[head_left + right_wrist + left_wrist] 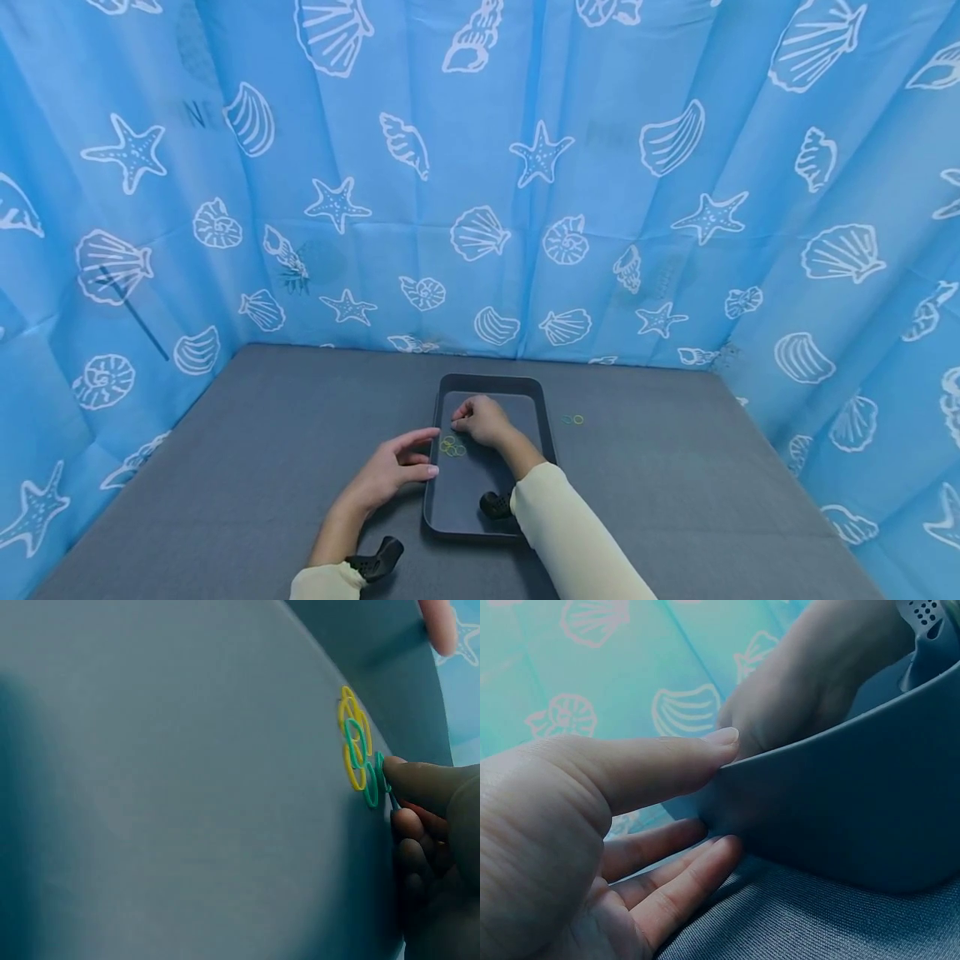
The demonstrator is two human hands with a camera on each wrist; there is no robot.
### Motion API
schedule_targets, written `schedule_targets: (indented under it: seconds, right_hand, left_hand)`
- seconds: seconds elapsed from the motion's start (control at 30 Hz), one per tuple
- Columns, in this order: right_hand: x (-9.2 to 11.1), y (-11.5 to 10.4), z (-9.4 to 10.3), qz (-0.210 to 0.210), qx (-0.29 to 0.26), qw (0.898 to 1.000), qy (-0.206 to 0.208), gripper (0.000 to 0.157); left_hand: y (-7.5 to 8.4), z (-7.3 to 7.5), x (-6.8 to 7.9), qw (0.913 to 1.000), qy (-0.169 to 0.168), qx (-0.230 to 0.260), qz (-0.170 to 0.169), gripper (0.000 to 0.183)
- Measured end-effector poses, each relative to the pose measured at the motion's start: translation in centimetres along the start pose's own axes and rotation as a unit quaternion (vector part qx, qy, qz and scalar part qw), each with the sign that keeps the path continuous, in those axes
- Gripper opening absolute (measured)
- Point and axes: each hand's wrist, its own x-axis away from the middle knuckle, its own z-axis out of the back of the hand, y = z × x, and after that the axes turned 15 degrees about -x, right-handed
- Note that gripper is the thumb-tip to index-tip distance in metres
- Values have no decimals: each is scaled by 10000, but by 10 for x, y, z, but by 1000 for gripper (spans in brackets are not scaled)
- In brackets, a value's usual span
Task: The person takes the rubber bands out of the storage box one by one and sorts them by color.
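Note:
A dark grey rectangular tray (459,502) lies on the table. My left hand (384,477) is at its left side; in the left wrist view the thumb (682,763) touches the rim and the other fingers rest against the outer wall, fairly straight. Inside the tray my right hand (486,421) reaches down near the left wall. Its thumb and index finger pinch a thin green rubber band (380,774), partly hidden by the fingertips. Beside it lie several overlapping yellow and green rubber bands (360,787) on the tray floor.
Two more small bands, one green (567,420) and one yellow (578,420), lie on the grey tablecloth (645,467) right of the tray. A blue curtain (450,167) with white shells hangs behind the table. A black wrist mount (495,505) on the right arm hangs over the tray.

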Motion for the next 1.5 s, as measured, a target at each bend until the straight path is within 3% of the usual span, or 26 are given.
schedule_targets:
  seconds: [0.53, 0.93, 1.5]
  right_hand:
    - [-1, -7, -2, -9, 662, 9978, -22, 9]
    - [0, -4, 1, -20, 63, 10000, -61, 12]
    - [2, -13, 16, 78, -246, 9996, -103, 13]
  left_hand:
    - [2, 1, 0, 10000, 51, 38, -37, 58]
    - [3, 0, 1, 9999, 99, 37, 35, 59]
    - [3, -3, 1, 10000, 64, 64, 20, 60]
